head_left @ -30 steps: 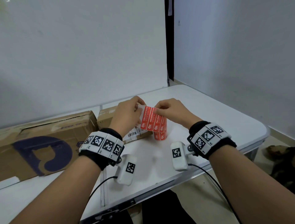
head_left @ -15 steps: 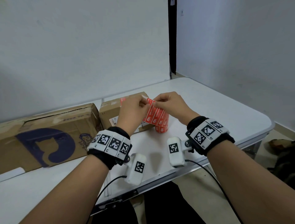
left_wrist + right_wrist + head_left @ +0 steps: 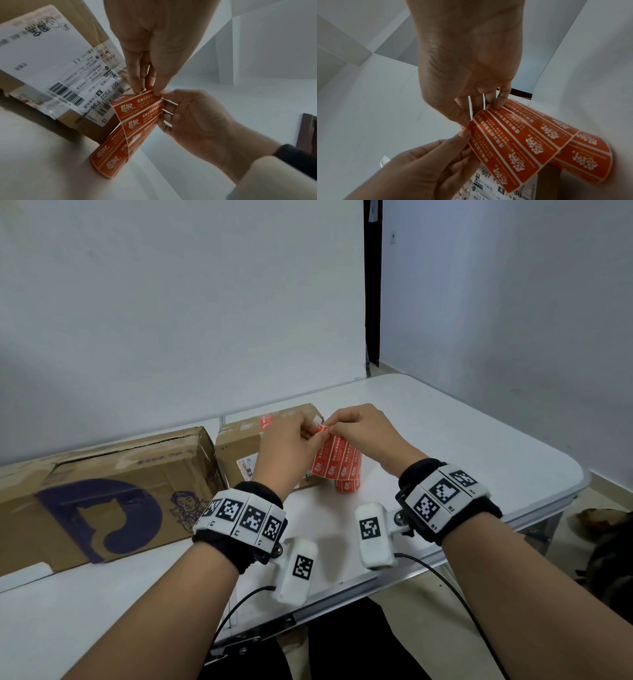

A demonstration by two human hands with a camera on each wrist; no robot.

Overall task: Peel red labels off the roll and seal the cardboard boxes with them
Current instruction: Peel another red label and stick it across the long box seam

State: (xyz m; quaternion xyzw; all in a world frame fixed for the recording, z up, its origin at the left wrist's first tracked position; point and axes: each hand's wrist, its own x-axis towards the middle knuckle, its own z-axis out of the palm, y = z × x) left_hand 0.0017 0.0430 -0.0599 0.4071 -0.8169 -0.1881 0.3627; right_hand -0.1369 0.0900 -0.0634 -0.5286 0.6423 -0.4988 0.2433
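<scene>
A strip of red labels (image 3: 334, 462) rises from the red label roll (image 3: 347, 485), which stands on the white table (image 3: 479, 446). My left hand (image 3: 312, 434) pinches the strip's top edge (image 3: 137, 106) between thumb and fingers. My right hand (image 3: 331, 429) pinches the same top corner from the right, its fingertips (image 3: 494, 104) on the strip (image 3: 513, 142). The roll (image 3: 109, 158) stands just in front of a small cardboard box (image 3: 239, 440) with a white shipping label (image 3: 51, 60). One red label (image 3: 265, 421) is stuck on that box's top.
A large cardboard box (image 3: 102, 484) with a dark blue logo lies to the left, touching the small box. White walls stand behind the table. The table's front edge (image 3: 376, 587) runs under my wrists, and its right corner is rounded.
Both hands keep hold of the strip and their fingertips have drawn closer together at its top corner. The head view has shifted, so the boxes show more.
</scene>
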